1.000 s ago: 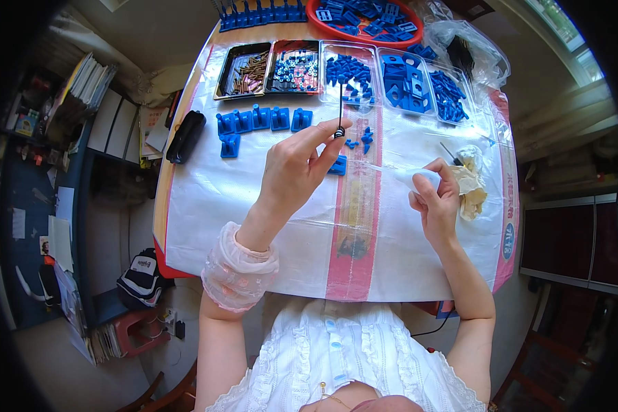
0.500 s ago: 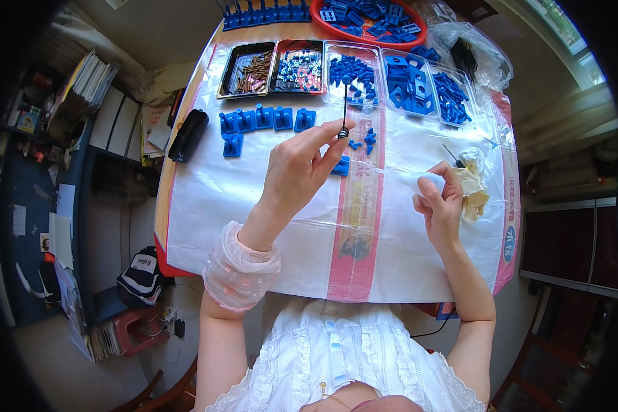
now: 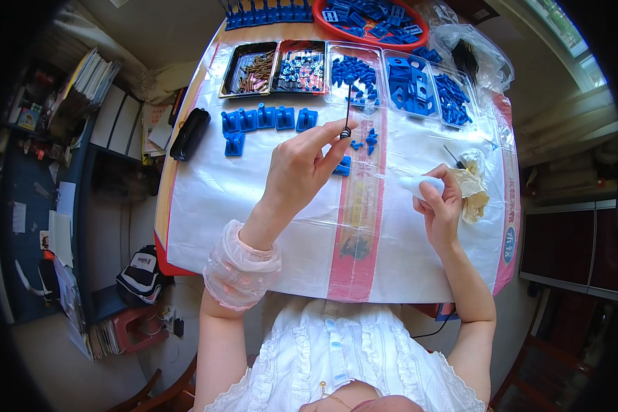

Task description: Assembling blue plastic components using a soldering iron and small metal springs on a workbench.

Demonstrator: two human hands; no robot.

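Observation:
My left hand (image 3: 301, 168) is pinched around the lower end of a thin dark rod (image 3: 349, 106), held upright, with a black-and-pale ringed part at the fingertips. A small blue piece shows at the rod's top, in front of the clear tray. Between the fingers of my right hand (image 3: 443, 209) is a small white squeeze bottle (image 3: 422, 185), its narrow end toward the left. Beside my left fingers lies a blue block (image 3: 343, 166), partly covered by them. Small loose blue pieces (image 3: 371, 141) lie just beyond it.
Blue assembled pieces (image 3: 266, 118) stand left of centre. Behind them are black trays of brass-coloured pins (image 3: 257, 67) and small metal parts (image 3: 299, 69), and clear trays of blue parts (image 3: 410, 86). Crumpled cream paper (image 3: 474, 192) lies at right, a black case (image 3: 189, 134) at left, a red basin (image 3: 419, 42) at back.
The white bottle shows more plainly now, turned in my right fingers with its narrow end pointing left. My left hand and the rod have hardly moved.

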